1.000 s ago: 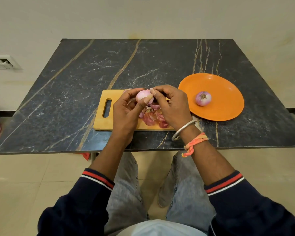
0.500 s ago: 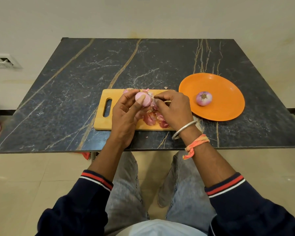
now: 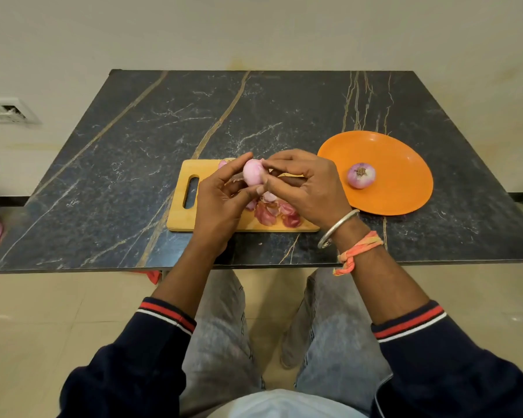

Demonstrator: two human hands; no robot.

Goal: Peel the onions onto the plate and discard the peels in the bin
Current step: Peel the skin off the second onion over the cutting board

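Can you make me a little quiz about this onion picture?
1. True or false: the plate is empty.
2. The peels lie on: A the board, B the plate, C the floor.
3. Missing word: the left hand and the right hand both hold an ____ above the board.

Key
1. False: a second onion lies on it.
2. A
3. onion
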